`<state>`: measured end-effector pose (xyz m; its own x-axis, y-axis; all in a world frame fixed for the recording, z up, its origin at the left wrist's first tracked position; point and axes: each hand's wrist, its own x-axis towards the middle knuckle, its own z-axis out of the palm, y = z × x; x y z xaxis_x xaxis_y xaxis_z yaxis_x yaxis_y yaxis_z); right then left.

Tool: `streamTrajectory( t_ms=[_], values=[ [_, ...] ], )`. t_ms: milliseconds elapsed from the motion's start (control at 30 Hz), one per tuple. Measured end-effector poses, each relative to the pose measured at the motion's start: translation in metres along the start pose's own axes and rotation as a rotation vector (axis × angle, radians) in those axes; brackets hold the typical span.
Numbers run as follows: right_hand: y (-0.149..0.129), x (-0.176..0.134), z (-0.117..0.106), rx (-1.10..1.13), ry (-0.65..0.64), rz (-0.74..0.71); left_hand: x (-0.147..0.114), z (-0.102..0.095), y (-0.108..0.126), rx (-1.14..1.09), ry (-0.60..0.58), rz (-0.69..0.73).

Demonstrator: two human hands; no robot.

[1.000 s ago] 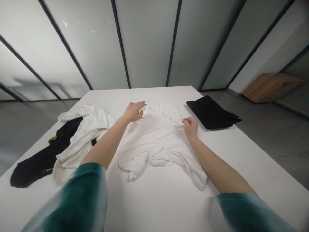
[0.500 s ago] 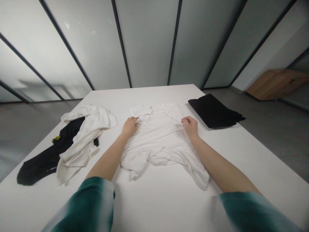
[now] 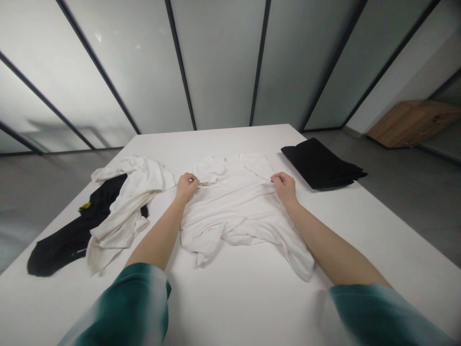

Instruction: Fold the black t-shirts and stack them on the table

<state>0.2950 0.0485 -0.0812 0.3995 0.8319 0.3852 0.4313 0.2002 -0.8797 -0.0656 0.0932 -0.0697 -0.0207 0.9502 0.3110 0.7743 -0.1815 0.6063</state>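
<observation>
A white T-shirt (image 3: 237,202) lies spread on the table, its collar toward the far edge. Wrinkles cross its body, and the hem nearest me is bunched in loose folds. My left hand (image 3: 188,186) pinches the edge of the sleeve on the left side. On the opposite side, my right hand (image 3: 284,186) is closed on the shirt's right sleeve edge, fingertips pressed together.
Left on the white table (image 3: 230,298) is a loose heap: a crumpled white garment (image 3: 139,178) over a black garment (image 3: 68,235). A stack of folded black cloth (image 3: 322,163) rests at the right edge. Frosted glass panels (image 3: 223,62) stand behind; a wooden cabinet (image 3: 410,124) is far right.
My left hand has moved outward to the left, drawing the left sleeve out flatter. My right hand has stayed in place on the right sleeve.
</observation>
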Motion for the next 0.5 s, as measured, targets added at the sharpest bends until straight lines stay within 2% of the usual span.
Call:
streamTrajectory(
  t_ms=[100, 200, 267, 367, 400, 500],
  values=[
    [-0.003, -0.001, 0.000, 0.002, -0.003, -0.002, -0.005, 0.001, 0.010, 0.202, -0.046, 0.233],
    [-0.004, -0.002, 0.000, 0.008, -0.011, -0.004, -0.010, 0.005, 0.020, 0.302, -0.141, 0.341],
    [-0.004, -0.002, 0.000, 0.006, -0.018, -0.002, -0.011, 0.008, 0.023, 0.304, -0.143, 0.355],
    [-0.005, -0.003, 0.001, -0.010, -0.025, -0.004, -0.009, 0.010, 0.021, 0.185, -0.102, 0.371],
    [-0.005, -0.004, 0.001, -0.014, -0.024, -0.005, -0.009, 0.010, 0.019, 0.123, -0.117, 0.368],
    [-0.004, -0.004, 0.001, -0.017, -0.021, -0.007, -0.008, 0.010, 0.016, -0.025, -0.257, 0.292]
  ],
)
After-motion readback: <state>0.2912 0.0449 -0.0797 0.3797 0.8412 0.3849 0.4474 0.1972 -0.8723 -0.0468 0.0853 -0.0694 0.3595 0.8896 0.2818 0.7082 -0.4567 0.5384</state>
